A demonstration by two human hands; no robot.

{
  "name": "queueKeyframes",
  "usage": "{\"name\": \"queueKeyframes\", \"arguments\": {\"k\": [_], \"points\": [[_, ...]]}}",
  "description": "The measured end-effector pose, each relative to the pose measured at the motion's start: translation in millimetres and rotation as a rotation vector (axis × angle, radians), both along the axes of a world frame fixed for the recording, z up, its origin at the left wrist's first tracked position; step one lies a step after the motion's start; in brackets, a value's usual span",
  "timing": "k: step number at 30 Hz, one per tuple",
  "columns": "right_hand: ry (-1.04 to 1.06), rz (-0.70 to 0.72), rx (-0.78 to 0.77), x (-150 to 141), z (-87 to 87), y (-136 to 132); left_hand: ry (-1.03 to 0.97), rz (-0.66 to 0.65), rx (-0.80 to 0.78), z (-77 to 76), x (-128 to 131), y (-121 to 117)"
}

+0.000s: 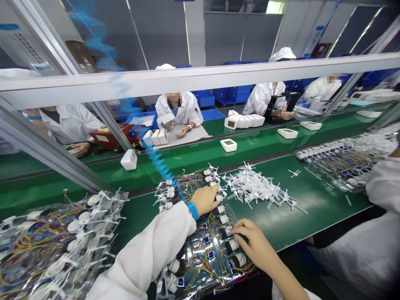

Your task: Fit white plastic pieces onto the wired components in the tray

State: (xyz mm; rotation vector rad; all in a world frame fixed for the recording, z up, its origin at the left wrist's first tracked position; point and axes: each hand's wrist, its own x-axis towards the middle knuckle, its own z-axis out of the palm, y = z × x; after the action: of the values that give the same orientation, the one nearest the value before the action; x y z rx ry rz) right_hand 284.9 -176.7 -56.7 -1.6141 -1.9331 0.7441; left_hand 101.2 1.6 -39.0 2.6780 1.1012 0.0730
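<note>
A clear plastic tray (200, 254) lies in front of me, loaded with small circuit boards, coloured wires and black-and-white cylindrical parts (239, 260) along both long sides. My left hand (204, 200), with a blue band at its wrist, reaches over the tray to the right-hand row. Its fingers are bent down around a spot among the white-capped parts; what they grip is hidden. Nearer to me, my right hand (253, 243) pinches thumb and index finger together at the tray's right edge, on a small white piece (228, 231) beside a cylindrical part.
A heap of white plastic strips (256, 185) lies right of the tray. Another wired tray (53, 246) sits at left, and one (340, 162) at far right near a co-worker's sleeve (383, 175). White devices (228, 145) stand on the green belt (193, 154). People sit opposite.
</note>
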Motion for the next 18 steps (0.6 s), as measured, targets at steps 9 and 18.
{"name": "queueKeyframes", "arguments": {"k": [9, 18], "points": [[-0.132, -0.047, 0.000, -13, 9.9, 41, -0.007, -0.021, -0.017, 1.2, -4, 16], [-0.402, -0.160, -0.155, -62, -4.0, 97, -0.095, -0.056, -0.018, 13.3, -24, 14]]}}
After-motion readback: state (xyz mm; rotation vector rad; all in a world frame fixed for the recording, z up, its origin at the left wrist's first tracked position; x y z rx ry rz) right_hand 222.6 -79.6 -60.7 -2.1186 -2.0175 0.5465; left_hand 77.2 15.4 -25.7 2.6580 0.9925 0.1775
